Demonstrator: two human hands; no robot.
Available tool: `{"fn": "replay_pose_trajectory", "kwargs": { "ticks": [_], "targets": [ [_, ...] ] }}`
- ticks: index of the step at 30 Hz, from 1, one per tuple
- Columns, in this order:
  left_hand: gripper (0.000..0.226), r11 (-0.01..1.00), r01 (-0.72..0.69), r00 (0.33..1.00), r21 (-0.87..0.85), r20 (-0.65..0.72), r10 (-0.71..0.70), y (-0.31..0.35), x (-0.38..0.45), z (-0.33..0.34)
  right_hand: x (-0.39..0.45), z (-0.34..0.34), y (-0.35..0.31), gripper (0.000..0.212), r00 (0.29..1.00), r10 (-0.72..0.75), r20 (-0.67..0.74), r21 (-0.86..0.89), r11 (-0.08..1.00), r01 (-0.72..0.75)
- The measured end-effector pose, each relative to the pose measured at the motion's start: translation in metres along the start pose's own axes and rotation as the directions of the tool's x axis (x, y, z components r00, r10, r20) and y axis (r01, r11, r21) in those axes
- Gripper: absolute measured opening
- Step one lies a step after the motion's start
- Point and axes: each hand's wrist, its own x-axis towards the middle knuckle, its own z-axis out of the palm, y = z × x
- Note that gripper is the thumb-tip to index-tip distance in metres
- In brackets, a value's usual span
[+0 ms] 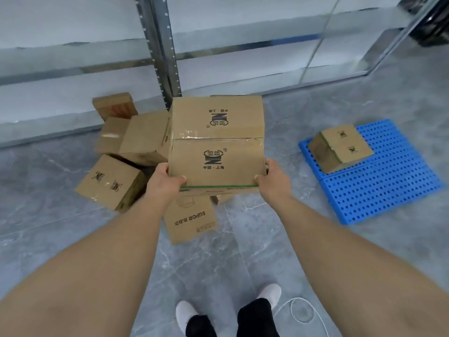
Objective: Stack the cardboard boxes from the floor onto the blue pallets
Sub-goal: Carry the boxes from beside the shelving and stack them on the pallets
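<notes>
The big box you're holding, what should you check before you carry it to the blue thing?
1. Both hands grip: ok. The left hand and right hand hold the held box at its near corners.
2. Box taped closed: ok.
3. Room on the blue pallets: ok, only one small box sits at the far left corner.
4. Floor path to the right: ok, bare tiles.
5. White cord near the right foot: not ok, tripping hazard.
6. Box weight: cannot tell.
</notes>
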Motion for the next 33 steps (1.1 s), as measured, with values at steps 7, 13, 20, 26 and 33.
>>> {"fn": "replay_pose_trajectory", "kwargs": {
  "ticks": [7,13,20,26,33],
  "targets": [
    [0.048,0.976,-0.123,0.984,0.180,0.146,0.097,0.086,-0.020,0.117,0.022,-0.113,0.079,0.040,0.987,0.120,-0.107,0.129,0.986,-0.106],
    [0.048,0.950,-0.241,0.940,0.200,0.293,0.176,0.147,-0.047,0.230,0.036,-0.204,0.157,0.040,0.952,0.229,-0.205,0.216,0.959,-0.184],
    [0.043,0.884,-0.383,0.854,0.270,0.468,0.227,0.201,-0.076,0.343,0.036,-0.277,0.235,0.041,0.878,0.389,-0.278,0.360,0.890,-0.281],
    [0.042,0.817,-0.480,0.762,0.320,0.612,0.209,0.230,-0.083,0.422,0.041,-0.308,0.283,0.046,0.785,0.537,-0.309,0.497,0.795,-0.349],
    [0.052,0.762,-0.549,0.653,0.343,0.746,0.135,0.262,-0.067,0.508,0.070,-0.332,0.319,0.039,0.674,0.664,-0.324,0.547,0.713,-0.439]
  ]
}}
